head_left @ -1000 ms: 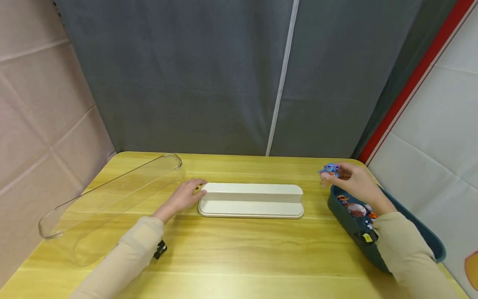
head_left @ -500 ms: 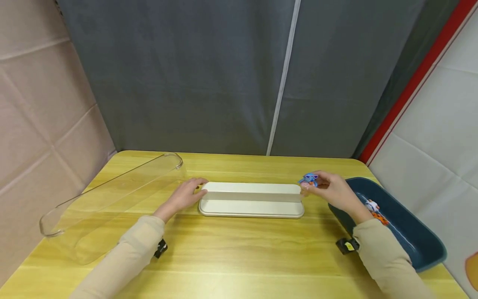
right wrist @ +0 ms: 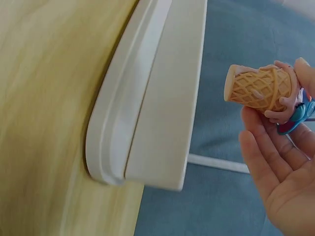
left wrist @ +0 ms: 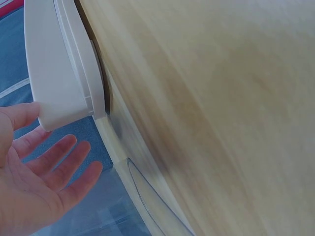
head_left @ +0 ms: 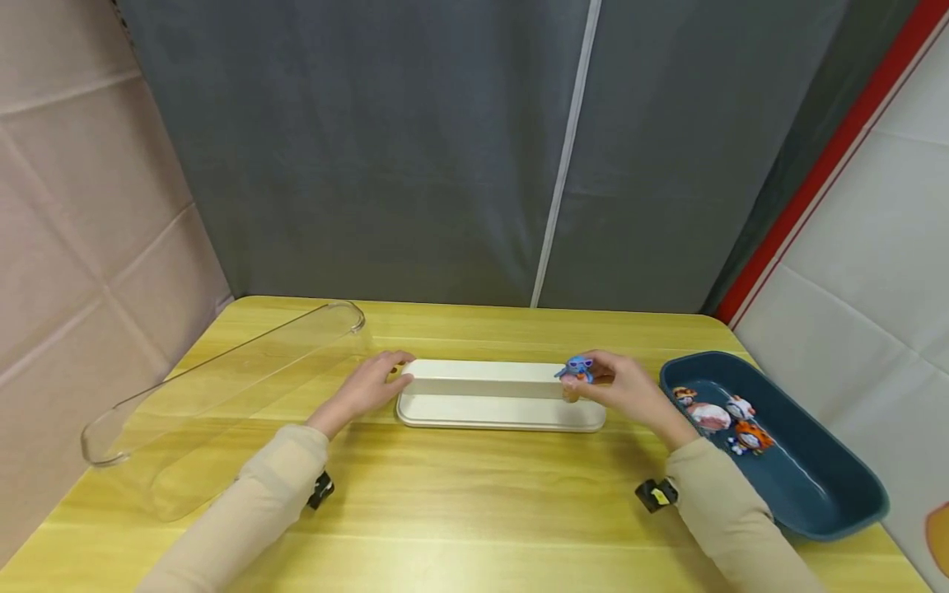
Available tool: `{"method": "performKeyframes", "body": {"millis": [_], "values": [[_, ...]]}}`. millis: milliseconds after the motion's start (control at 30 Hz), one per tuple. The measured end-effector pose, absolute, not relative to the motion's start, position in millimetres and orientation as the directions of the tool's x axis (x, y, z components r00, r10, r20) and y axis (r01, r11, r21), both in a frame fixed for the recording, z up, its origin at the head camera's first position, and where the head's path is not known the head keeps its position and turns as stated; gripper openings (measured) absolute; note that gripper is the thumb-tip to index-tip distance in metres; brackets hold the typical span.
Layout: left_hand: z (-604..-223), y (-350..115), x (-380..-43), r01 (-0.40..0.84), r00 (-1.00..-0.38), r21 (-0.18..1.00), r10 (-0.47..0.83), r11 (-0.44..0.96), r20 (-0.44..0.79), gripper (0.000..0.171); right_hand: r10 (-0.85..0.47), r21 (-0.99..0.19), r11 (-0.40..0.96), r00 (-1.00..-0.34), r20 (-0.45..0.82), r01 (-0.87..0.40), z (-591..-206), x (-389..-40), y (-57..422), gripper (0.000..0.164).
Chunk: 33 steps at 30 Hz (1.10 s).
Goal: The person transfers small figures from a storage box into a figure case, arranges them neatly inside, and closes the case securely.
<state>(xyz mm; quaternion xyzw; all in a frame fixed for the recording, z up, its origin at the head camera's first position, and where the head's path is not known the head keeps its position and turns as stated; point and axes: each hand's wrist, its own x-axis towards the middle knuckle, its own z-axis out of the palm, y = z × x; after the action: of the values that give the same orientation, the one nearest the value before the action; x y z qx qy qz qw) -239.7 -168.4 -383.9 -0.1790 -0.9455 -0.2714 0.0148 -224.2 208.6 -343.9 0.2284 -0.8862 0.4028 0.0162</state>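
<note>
A: Specify the state of the right-hand grip [head_left: 626, 385].

B: Thumb and fingers pinch the ice-cream-cone figurine [right wrist: 261, 86] near its blue character, spread only as far as its width. The waffle-patterned base projects clear of the fingers.

A: Specify the figurine's location.

B: At the right end of the white two-step display stand [head_left: 474, 412], cone end downward. The right wrist view shows a gap between cone and stand. Which step it is above cannot be told.

A: And the left-hand grip [head_left: 368, 387]?

B: Thumb and index finger are at the stand's left end; the other fingers extend loosely and hold nothing. The contact appears to steady the stand.

A: Identify the step in hand.

B: Judged from the pose, positioning of a figurine at the stand. Neither step carries one yet.

A: What does the next move call for?

B: Probably a choice of step, then a level descent until the cone's flat end seats fully, with release only after that. The left-hand grip should prevent sliding.

A: List the surroundings.

B: On the tabletop [head_left: 474, 502]: at right, a dark blue tub [head_left: 808, 461] containing further figurines, including an orange figurine [head_left: 752, 437]; at left, a long clear cover [head_left: 230, 395], well apart from the figurine.
</note>
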Motion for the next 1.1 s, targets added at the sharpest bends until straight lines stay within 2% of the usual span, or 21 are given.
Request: {"method": "performKeyframes", "body": {"millis": [233,433,700,1100], "values": [[-384,-169,-239,0.353,-0.933,0.508,0.335,0.786,0.13,0.036,-0.429,-0.686,0.565,-0.874,0.229,-0.458,-353,-224,190,0.041],[-384,-169,-240,0.354,-0.932,0.509,0.339,0.784,0.125,0.035,-0.471,-0.698,0.518,-0.846,0.249,-0.494,-356,-222,173,0.036],[-384,-168,-240,0.358,-0.931,0.512,0.344,0.781,0.125,0.036,-0.498,-0.728,0.461,-0.827,0.261,-0.507,-362,-221,155,0.03],[-383,-168,-240,0.363,-0.929,0.515,0.348,0.777,0.129,0.036,-0.538,-0.738,0.422,-0.801,0.265,-0.527,-369,-223,122,0.03]]}}
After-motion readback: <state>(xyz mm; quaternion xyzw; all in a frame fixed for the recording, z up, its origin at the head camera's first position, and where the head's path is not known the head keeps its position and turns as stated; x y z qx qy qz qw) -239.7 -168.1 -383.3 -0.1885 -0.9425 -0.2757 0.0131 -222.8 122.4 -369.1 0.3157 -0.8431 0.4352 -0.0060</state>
